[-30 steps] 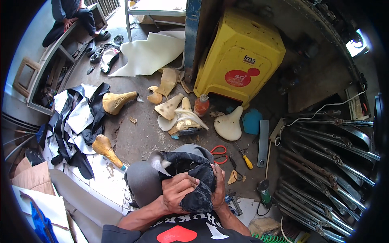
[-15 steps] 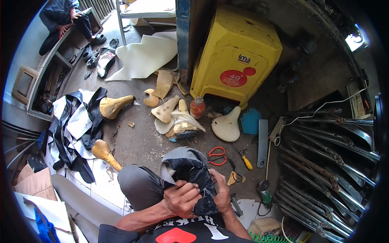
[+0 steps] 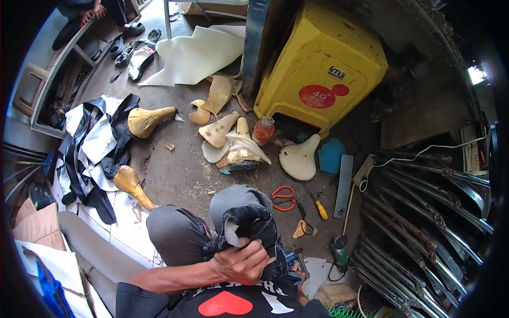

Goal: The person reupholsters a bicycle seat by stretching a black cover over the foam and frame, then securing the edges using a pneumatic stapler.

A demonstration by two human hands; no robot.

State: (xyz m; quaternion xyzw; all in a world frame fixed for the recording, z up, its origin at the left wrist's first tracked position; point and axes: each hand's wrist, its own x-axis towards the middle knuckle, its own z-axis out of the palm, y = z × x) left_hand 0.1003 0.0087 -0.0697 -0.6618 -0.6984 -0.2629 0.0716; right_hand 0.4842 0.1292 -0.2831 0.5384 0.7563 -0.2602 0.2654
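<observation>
My left hand point(image 3: 241, 262) is closed on a bunched black fabric cover point(image 3: 252, 225) with a pale inner side, held over my lap by my right knee. Of my right arm only a sliver of skin shows, low beside my shirt; the hand's fingers are hidden behind the cover and my body. Next to that side is a grey metal tool point(image 3: 303, 266), partly covered. On the floor ahead are red-handled pliers point(image 3: 283, 198), scissors point(image 3: 303, 217) with dark handles and a yellow-handled screwdriver point(image 3: 322, 210).
Bicycle saddle pads point(image 3: 299, 158) and yellowish saddle shapes point(image 3: 148, 122) lie about the floor. A red bottle point(image 3: 263, 131) stands before a yellow plastic stool point(image 3: 323, 69). Metal frames point(image 3: 419, 228) are stacked right, a green power tool point(image 3: 340, 252) nearby. Another person point(image 3: 98, 10) sits far left.
My right hand has left the cover's right edge and dropped down out of sight. My left hand still grips the cover, whose opening has folded inward. The whole view has shifted slightly.
</observation>
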